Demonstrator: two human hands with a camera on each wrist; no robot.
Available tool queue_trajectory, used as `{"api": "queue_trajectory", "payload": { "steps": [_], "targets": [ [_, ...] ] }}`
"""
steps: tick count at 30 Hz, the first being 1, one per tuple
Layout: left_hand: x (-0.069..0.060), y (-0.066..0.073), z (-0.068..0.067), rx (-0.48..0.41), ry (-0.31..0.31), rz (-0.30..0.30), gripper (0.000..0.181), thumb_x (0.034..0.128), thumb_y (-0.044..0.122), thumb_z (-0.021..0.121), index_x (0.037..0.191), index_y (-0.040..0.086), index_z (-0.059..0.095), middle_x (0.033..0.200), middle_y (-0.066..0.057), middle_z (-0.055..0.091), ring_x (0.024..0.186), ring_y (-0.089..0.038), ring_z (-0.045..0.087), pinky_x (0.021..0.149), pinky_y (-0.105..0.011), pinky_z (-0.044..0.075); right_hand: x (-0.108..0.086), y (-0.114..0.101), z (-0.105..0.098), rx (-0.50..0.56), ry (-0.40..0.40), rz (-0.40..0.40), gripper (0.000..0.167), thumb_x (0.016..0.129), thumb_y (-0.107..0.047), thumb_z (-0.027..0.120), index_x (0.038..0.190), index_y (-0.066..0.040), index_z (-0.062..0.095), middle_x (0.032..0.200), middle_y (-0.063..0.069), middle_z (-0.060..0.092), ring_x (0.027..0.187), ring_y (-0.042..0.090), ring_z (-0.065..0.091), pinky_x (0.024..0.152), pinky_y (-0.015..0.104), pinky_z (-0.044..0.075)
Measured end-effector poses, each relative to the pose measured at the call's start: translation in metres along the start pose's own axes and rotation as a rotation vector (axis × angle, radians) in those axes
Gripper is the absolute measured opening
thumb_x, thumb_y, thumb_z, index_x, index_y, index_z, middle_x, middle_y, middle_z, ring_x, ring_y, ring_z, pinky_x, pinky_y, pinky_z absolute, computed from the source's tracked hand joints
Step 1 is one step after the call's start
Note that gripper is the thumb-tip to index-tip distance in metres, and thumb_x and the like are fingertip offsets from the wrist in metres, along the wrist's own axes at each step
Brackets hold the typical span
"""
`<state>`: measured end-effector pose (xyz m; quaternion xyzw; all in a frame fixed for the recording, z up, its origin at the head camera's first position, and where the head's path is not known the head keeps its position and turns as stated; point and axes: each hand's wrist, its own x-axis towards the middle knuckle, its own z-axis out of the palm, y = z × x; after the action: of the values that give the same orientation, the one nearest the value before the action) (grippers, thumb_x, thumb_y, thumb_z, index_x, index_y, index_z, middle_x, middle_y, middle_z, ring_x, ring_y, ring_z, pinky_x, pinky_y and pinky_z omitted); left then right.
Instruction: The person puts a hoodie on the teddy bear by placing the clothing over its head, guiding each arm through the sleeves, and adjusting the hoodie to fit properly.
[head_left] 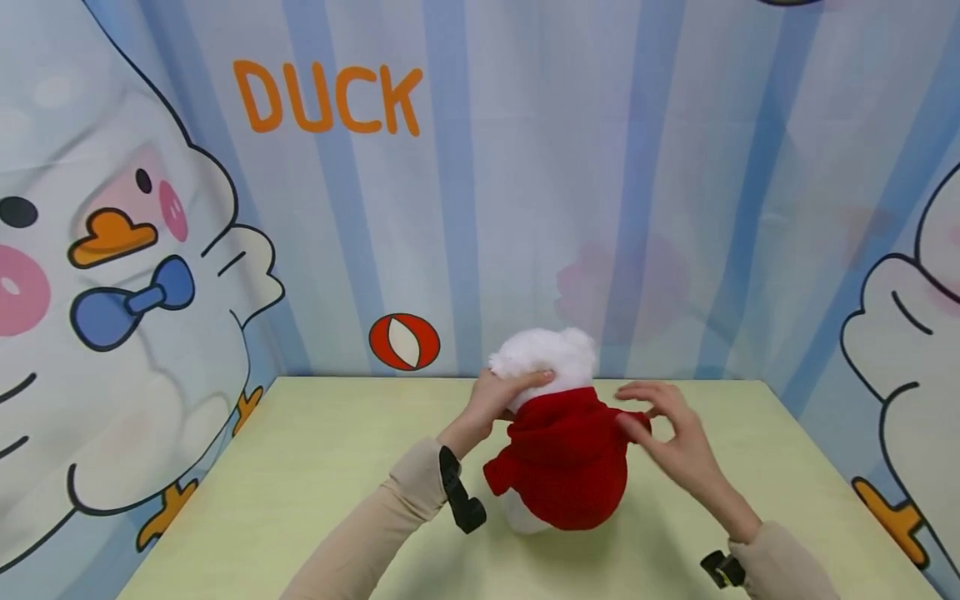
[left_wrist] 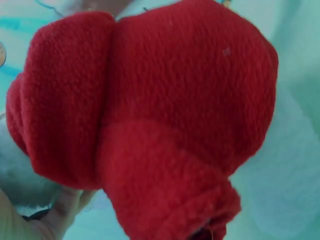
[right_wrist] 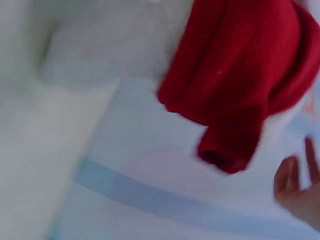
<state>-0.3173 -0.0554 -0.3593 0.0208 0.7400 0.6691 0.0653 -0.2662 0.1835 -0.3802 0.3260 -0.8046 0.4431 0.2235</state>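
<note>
A white fluffy plush toy [head_left: 543,354] wears a red fleece garment [head_left: 573,467] with short sleeves and a thick bunched collar. My left hand [head_left: 501,393] grips the toy at its white head, thumb lying across the front; in the left wrist view part of that hand [left_wrist: 62,212] shows below the collar. Beside the sleeve on the right is my right hand [head_left: 678,437], fingers spread and curved. The right wrist view shows its fingers apart from the red sleeve [right_wrist: 230,150], with nothing held. The toy's face is hidden.
The toy is over a pale yellow table [head_left: 337,467]. Behind it hangs a blue-striped curtain [head_left: 517,167] printed with ducks and a red ball. A black strap [head_left: 461,492] circles the left wrist, and a small black device [head_left: 722,569] sits at the right wrist.
</note>
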Motion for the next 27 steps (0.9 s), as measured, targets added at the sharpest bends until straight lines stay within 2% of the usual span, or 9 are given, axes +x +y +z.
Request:
{"api": "queue_trajectory", "payload": {
  "steps": [3, 6, 8, 11, 14, 16, 18, 22, 27],
  "targets": [
    [-0.001, 0.000, 0.004, 0.074, -0.001, 0.055, 0.051, 0.0654, 0.046, 0.073, 0.102, 0.016, 0.055, 0.091, 0.000, 0.059, 0.068, -0.013, 0.058, 0.051, -0.029, 0.051, 0.002, -0.015, 0.017, -0.259, -0.026, -0.285, 0.038, 0.075, -0.026, 0.071, 0.109, -0.012, 0.060, 0.105, 0.000, 0.057, 0.095, 0.010, 0.043, 0.072, 0.025, 0.041],
    [-0.001, 0.001, 0.004, 0.124, 0.000, 0.062, 0.046, 0.0646, 0.047, 0.073, 0.094, 0.016, 0.055, 0.074, 0.003, 0.055, 0.053, -0.012, 0.049, 0.041, -0.024, 0.042, 0.000, -0.023, 0.026, -0.426, -0.014, -0.456, 0.031, 0.083, -0.042, 0.055, 0.095, -0.014, 0.062, 0.091, -0.003, 0.058, 0.086, 0.012, 0.043, 0.071, 0.028, 0.036],
    [-0.001, 0.003, 0.003, 0.135, -0.007, 0.052, 0.043, 0.0653, 0.046, 0.073, 0.091, 0.016, 0.054, 0.068, 0.004, 0.050, 0.048, -0.012, 0.040, 0.038, -0.022, 0.034, -0.003, -0.025, 0.029, -0.470, 0.047, -0.603, 0.029, 0.091, -0.035, 0.046, 0.081, -0.013, 0.061, 0.079, -0.002, 0.056, 0.079, 0.014, 0.045, 0.069, 0.030, 0.033],
    [0.000, 0.006, 0.001, 0.120, -0.050, 0.035, 0.039, 0.0668, 0.039, 0.074, 0.089, 0.015, 0.053, 0.064, 0.004, 0.046, 0.044, -0.012, 0.033, 0.038, -0.022, 0.028, -0.007, -0.028, 0.030, -0.515, 0.146, -0.873, 0.029, 0.094, -0.018, 0.042, 0.071, -0.010, 0.058, 0.067, -0.001, 0.051, 0.067, 0.016, 0.045, 0.065, 0.031, 0.034],
    [0.000, 0.006, -0.001, 0.111, -0.091, 0.031, 0.035, 0.0682, 0.034, 0.075, 0.088, 0.015, 0.053, 0.062, 0.004, 0.043, 0.042, -0.011, 0.029, 0.038, -0.022, 0.026, -0.010, -0.030, 0.031, -0.547, 0.169, -1.022, 0.027, 0.093, -0.010, 0.041, 0.071, -0.008, 0.058, 0.065, 0.001, 0.049, 0.062, 0.015, 0.044, 0.061, 0.029, 0.038],
    [0.000, 0.005, -0.002, 0.105, -0.091, 0.023, 0.035, 0.0685, 0.035, 0.074, 0.087, 0.014, 0.053, 0.061, 0.004, 0.042, 0.041, -0.011, 0.027, 0.038, -0.022, 0.026, -0.013, -0.030, 0.031, -0.556, 0.122, -1.006, 0.027, 0.094, -0.010, 0.039, 0.075, -0.008, 0.058, 0.070, 0.003, 0.051, 0.065, 0.016, 0.046, 0.061, 0.028, 0.041],
    [0.000, 0.004, -0.002, 0.085, -0.071, 0.010, 0.036, 0.0683, 0.035, 0.074, 0.088, 0.014, 0.053, 0.061, 0.004, 0.043, 0.041, -0.011, 0.026, 0.038, -0.022, 0.026, -0.015, -0.028, 0.031, -0.563, 0.089, -0.921, 0.029, 0.095, -0.013, 0.036, 0.080, -0.009, 0.059, 0.077, 0.005, 0.054, 0.072, 0.018, 0.048, 0.063, 0.027, 0.044],
    [-0.004, 0.003, 0.005, 0.070, 0.005, 0.004, 0.038, 0.0676, 0.036, 0.074, 0.091, 0.013, 0.054, 0.062, 0.003, 0.045, 0.039, -0.011, 0.029, 0.037, -0.021, 0.029, -0.016, -0.029, 0.037, -0.631, 0.120, -0.793, 0.030, 0.095, -0.023, 0.037, 0.087, -0.009, 0.063, 0.087, 0.008, 0.058, 0.079, 0.023, 0.051, 0.064, 0.033, 0.046],
    [-0.011, 0.005, 0.021, 0.111, 0.078, 0.073, 0.041, 0.0667, 0.038, 0.074, 0.091, 0.011, 0.055, 0.061, 0.001, 0.048, 0.037, -0.012, 0.036, 0.035, -0.021, 0.036, -0.011, -0.053, 0.060, -0.881, 0.132, -0.636, 0.038, 0.096, -0.021, 0.029, 0.092, -0.004, 0.063, 0.082, 0.010, 0.057, 0.075, 0.026, 0.049, 0.063, 0.035, 0.041]
  ]
}}
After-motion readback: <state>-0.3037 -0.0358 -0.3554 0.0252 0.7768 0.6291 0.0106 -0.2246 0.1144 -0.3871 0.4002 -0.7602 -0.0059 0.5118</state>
